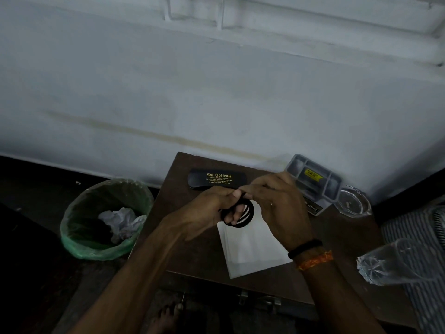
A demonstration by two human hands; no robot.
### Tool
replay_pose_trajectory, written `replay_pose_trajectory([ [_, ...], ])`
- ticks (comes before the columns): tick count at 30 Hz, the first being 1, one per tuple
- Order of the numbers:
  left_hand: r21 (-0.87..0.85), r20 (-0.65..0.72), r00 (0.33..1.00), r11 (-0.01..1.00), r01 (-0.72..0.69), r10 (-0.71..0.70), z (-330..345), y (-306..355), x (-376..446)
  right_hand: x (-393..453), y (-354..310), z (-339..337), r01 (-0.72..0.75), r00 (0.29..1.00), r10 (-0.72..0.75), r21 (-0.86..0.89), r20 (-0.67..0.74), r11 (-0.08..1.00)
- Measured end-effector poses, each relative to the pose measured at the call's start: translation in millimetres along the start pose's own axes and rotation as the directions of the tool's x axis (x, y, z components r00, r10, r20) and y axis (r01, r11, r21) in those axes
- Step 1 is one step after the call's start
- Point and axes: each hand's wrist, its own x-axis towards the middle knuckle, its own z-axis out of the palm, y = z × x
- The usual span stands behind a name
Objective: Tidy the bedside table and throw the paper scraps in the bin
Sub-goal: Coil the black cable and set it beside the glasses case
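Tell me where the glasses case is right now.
The glasses case lies at the table's back edge near the wall, just beyond the left hand, with the bin to its left.

So the bedside table [192,249] is a dark brown box-like thing against the wall. A black spectacle case [218,178] with gold "Sai Opticals" print lies flat near the back edge. A white sheet of paper [250,249] sits flat mid-table, running toward the front edge. A coil of black rings [243,214] is held just above the paper's back end. The bin [106,220], green-lined, stands on the floor off the table's left edge, with crumpled white paper scraps [120,222] inside.
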Motion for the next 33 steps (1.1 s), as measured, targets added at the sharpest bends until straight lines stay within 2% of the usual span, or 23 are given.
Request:
replay_pose_trajectory([
  [4, 0.016, -0.029, 0.999, 0.999, -0.045, 0.045, 3, -1, 2, -1, -5, 3, -0.161, 0.986, 0.165, 0.239, 0.007, 0.957],
  [8, -0.073, -0.082, 0.995, 0.995, -0.062, 0.056, 3, 0, 3, -1, -10, 10, -0.365, 0.928, 0.353, 0.479, 0.118, 0.799],
  [9, -0.096, -0.098, 0.993, 0.992, -0.075, 0.066, 2, -1, 4, -2, -10, 12, -0.411, 0.907, 0.382, 0.565, 0.176, 0.716],
  [12, -0.095, -0.15, 0.984, 0.989, -0.116, 0.101, -1, -3, 8, -2, -14, 11, -0.518, 0.832, 0.412, 0.788, 0.372, 0.334],
  [13, -0.088, -0.161, 0.981, 0.988, -0.127, 0.112, -2, -4, 9, -2, -15, 10, -0.511, 0.838, 0.396, 0.796, 0.376, 0.324],
  [16, 0.009, -0.183, 0.973, 0.99, -0.144, 0.143, -5, -9, 13, -3, -14, 12, -0.494, 0.865, 0.38, 0.688, 0.327, 0.532],
  [21, 0.242, -0.168, 0.964, 0.957, -0.162, 0.205, -2, -17, 14, -2, -17, 16, -0.461, 0.881, 0.417, 0.602, 0.223, 0.651],
  [25, 0.455, -0.174, 0.931, 0.864, -0.214, 0.322, -1, -21, 11, -2, -18, 22, -0.499, 0.842, 0.505, 0.629, 0.189, 0.596],
  [27, 0.494, -0.14, 0.925, 0.835, -0.242, 0.352, -2, -22, 10, -2, -18, 23, -0.516, 0.823, 0.533, 0.651, 0.197, 0.557],
  [30, 0.404, -0.103, 0.955, 0.889, -0.216, 0.279, -3, -24, 13, -2, -20, 23, -0.517, 0.816, 0.547, 0.662, 0.188, 0.543],
  [33, 0.302, -0.087, 0.968, 0.932, -0.2, 0.236, -3, -24, 15, -2, -18, 23, -0.537, 0.775, 0.582, 0.742, 0.247, 0.4],
])
